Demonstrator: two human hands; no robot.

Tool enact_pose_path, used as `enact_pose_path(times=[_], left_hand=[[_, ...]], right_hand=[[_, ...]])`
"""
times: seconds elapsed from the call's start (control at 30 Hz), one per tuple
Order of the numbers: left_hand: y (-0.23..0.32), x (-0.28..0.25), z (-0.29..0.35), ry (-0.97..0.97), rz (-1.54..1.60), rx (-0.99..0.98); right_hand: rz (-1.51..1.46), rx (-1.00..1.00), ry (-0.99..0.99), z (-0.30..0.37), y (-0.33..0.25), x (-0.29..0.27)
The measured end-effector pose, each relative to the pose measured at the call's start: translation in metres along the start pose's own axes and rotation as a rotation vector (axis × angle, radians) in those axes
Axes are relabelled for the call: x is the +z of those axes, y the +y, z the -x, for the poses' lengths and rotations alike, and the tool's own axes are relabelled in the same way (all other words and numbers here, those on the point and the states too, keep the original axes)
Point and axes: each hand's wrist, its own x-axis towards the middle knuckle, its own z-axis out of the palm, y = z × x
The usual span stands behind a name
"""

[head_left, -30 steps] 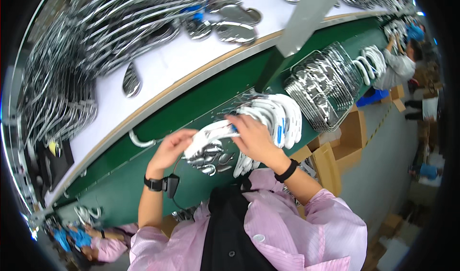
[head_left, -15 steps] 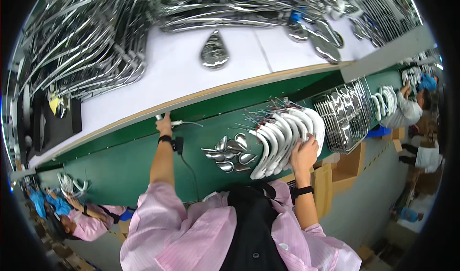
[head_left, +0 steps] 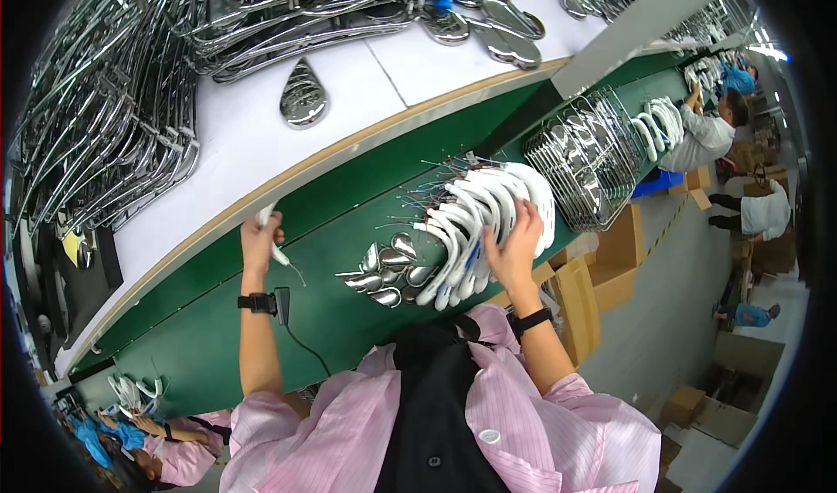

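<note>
head view: two hands at the green belt

head view, looking down over a pink striped shirt and a black apron. the landmark is the row of white curved parts (head_left: 488,218), stacked side by side on the green belt (head_left: 218,345) with thin wires sticking out of their far ends.

the right hand (head_left: 514,247) lies against the near right side of that row, fingers spread apart and flat on the white pieces, not closed around any of them. a dark band sits on its wrist.

just left of the row, touching its near end, lies a cluster of shiny chrome teardrop caps (head_left: 388,275). well to the left of the row, the left hand (head_left: 260,238) is up at the far edge of the belt, fingers curled shut around a small white curved piece (head_left: 270,231) with a thin wire trailing below it. a black wrist strap (head_left: 259,302) with a cord sits on that forearm.

beyond the row, past the wooden rim, the white desk (head_left: 261,144) carries one chrome teardrop cap (head_left: 303,96) and piles of chrome trim strips (head_left: 105,136). right of the row stands a wire basket (head_left: 584,157) of chrome parts. farther right, another person (head_left: 711,131) works at more white parts.
</note>
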Motion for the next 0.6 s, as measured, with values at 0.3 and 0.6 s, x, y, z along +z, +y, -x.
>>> enact_pose_path(times=[0.3,0.6], left_hand=[[0.093,0.176,0.069,-1.103,-0.388,0.113],[-0.043,0.225,0.123,-0.366,-0.425,0.288]], right_hand=[[-0.055,-0.366,-0.376,0.008,-0.040,-0.023],[-0.230,0.441,-0.160,0.026,0.064,-0.065]])
